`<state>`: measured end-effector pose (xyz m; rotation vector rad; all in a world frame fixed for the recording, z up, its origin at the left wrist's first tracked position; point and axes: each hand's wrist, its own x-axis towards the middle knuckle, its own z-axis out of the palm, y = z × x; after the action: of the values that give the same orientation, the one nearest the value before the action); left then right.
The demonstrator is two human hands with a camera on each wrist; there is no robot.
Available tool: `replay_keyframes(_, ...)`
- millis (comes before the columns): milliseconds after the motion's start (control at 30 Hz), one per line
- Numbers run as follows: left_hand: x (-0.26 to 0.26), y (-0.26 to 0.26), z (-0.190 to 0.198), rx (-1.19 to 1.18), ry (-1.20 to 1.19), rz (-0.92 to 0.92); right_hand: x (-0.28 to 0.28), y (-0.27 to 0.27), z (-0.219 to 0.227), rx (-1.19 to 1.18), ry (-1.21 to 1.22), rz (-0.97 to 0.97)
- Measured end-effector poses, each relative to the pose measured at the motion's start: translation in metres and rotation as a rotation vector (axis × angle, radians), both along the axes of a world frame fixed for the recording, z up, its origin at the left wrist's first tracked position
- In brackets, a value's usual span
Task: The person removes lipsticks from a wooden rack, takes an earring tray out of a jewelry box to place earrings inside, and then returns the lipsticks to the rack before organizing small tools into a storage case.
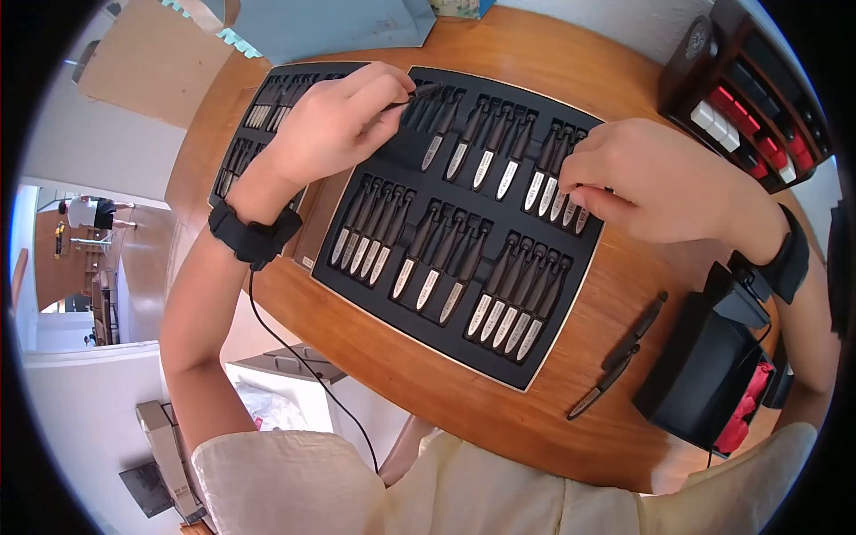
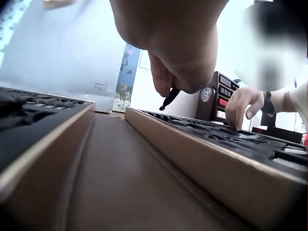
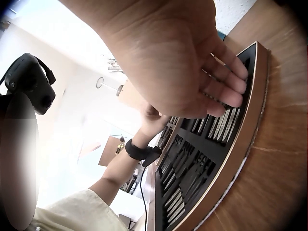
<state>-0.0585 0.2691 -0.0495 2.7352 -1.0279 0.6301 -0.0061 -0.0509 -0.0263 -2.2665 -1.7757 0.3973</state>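
The left hand (image 1: 343, 125) is held raised above the upper edge of the larger tray (image 1: 415, 147), with the forearm brought up from the lower left and the wrist bent so that the fingertips are angled down and to the right. Its fingers are curled, and a slim dark tool (image 1: 421, 94) is pinched between thumb and fingers; in the left wrist view, its dark end is seen jutting below the fingertips, over the tray

The right hand (image 1: 655, 183) is lowered over the tray's upper right compartment, palm down, with the forearm brought in from the right. Its fingers are loosely bent and slightly spread, neither stretched flat nor closed into a fist, and they are held over the pale-labelled tools (image 1: 555, 192); contact with one of them seems likely, though the fingertips are partly hidden. A black band (image 1: 250, 236) is worn on the left wrist, and another band (image 1: 789, 259) on the right

More tools are laid in rows in the tray's other compartments, and a second tray (image 1: 308, 65) is set beside it, to the left. On the desk (image 1: 615, 276), to the right of the larger tray, two loose dark tools (image 1: 635, 330) are placed near an open black box (image 1: 682, 374), in which red material (image 1: 747, 406) is held
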Motion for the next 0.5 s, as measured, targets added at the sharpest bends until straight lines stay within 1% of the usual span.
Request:
replay_keyframes(33,0.000,0.001,-0.001,-0.003,0.002,0.002,-0.001,0.002,0.002,-0.002,0.002,-0.032)
replay_keyframes(67,0.001,0.001,-0.001,0.045,-0.026,-0.034,-0.001,0.004,0.003,-0.004,0.004,-0.064)
replay_keyframes(100,0.002,0.002,-0.001,0.093,-0.053,-0.072,0.000,0.007,0.004,-0.007,0.006,-0.062)
replay_keyframes(133,0.002,0.003,0.000,0.091,-0.051,-0.071,0.002,0.009,0.004,0.008,0.011,-0.071)
replay_keyframes(200,0.000,0.005,0.001,0.197,-0.010,-0.097,0.006,0.016,0.004,0.022,0.020,-0.078)
replay_keyframes(267,-0.001,0.005,-0.002,0.218,-0.006,-0.105,0.011,0.023,0.003,0.014,-0.055,-0.087)
replay_keyframes(300,-0.002,0.005,-0.002,0.243,-0.003,-0.116,0.015,0.028,-0.001,0.015,-0.053,-0.086)
replay_keyframes(367,-0.004,0.007,-0.003,0.247,0.015,-0.125,0.022,0.039,-0.014,0.229,-0.233,0.003)
replay_keyframes(400,-0.004,0.007,-0.002,0.249,0.027,-0.135,0.024,0.045,-0.016,0.224,-0.304,0.012)
replay_keyframes(500,-0.008,0.008,-0.006,0.241,0.058,-0.140,0.029,0.068,-0.023,0.276,-0.327,0.040)
